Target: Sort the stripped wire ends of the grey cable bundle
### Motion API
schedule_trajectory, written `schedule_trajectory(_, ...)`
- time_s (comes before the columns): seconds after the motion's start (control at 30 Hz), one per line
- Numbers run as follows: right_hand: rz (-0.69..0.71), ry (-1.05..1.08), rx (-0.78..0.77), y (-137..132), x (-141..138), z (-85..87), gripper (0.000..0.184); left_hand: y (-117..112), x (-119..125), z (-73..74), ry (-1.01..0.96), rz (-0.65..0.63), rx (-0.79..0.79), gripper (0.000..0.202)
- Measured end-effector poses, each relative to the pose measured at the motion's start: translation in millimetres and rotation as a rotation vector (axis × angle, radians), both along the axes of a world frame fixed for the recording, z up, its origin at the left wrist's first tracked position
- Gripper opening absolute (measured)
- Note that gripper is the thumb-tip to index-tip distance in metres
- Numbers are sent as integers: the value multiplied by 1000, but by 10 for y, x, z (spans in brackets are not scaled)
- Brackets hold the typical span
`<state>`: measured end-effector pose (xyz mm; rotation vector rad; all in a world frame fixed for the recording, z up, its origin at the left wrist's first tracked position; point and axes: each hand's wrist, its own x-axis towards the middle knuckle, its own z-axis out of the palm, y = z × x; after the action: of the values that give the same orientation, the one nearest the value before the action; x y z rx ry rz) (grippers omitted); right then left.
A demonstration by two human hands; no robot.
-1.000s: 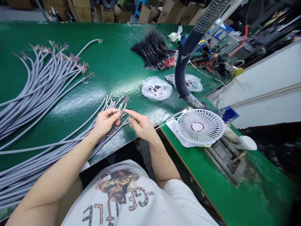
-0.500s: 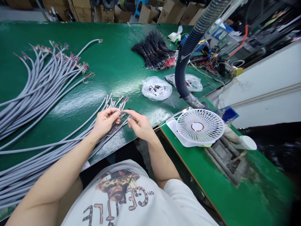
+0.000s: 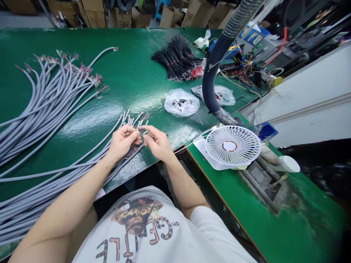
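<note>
My left hand is closed in a pinch, thumb against forefinger, on thin wires at the near edge of the green table. Facing it, my right hand also pinches at these wires, its fingertips close to the left ones. Which cable the wires belong to is hidden by the fingers. A small dark tip sticks out behind the right hand; its kind cannot be made out. Under and beside both hands lies a bundle of grey cables, their stripped ends showing white and red wires just beyond the fingers.
Another grey cable bundle lies at left. Farther back are black wires with red ends and a plastic bag of small parts. A ribbed hose hangs down at right, above a white fan on a side table.
My right hand has shifted slightly left and its forefinger has bent, bringing its fingertips nearer my left hand. The left hand stays almost in place.
</note>
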<state>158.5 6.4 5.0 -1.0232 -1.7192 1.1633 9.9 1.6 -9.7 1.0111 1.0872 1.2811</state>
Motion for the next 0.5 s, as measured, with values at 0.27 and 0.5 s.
schedule_trajectory(0.27,-251,310,-2,191,187,287,29,-14,10,-20,19,-64,1,33)
schedule_trajectory(0.5,-27,-20,-35,78,134,138,23,3,-25,-18,-35,-86,-26,34)
